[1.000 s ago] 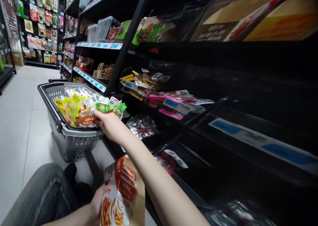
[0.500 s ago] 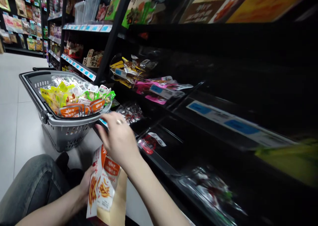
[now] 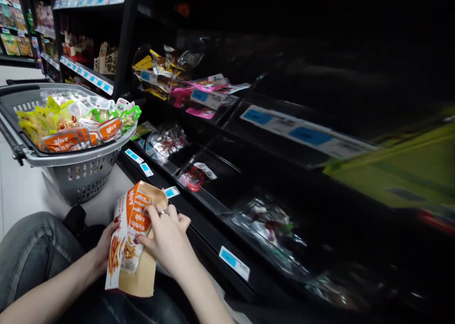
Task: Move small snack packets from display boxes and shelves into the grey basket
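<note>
A gray plastic shopping basket (image 3: pixel 88 162) heaped with yellow, green, white and orange snack packets (image 3: pixel 60 141) stands on the tiled floor (image 3: pixel 14 191). The left hand (image 3: pixel 105 243) has its fingers clasped around the left side of an open, tilted cardboard snack box (image 3: pixel 145 279) held above the jeans-clad legs (image 3: pixel 35 238). The right hand (image 3: pixel 169 241) reaches into the box, thumb and index finger on the orange-and-white fish snack packets (image 3: pixel 138 220) inside; whether they pinch one cannot be told. Farther right, black shelving (image 3: pixel 209 229) carries yellow, pink and silvery packets in clear bins
</note>
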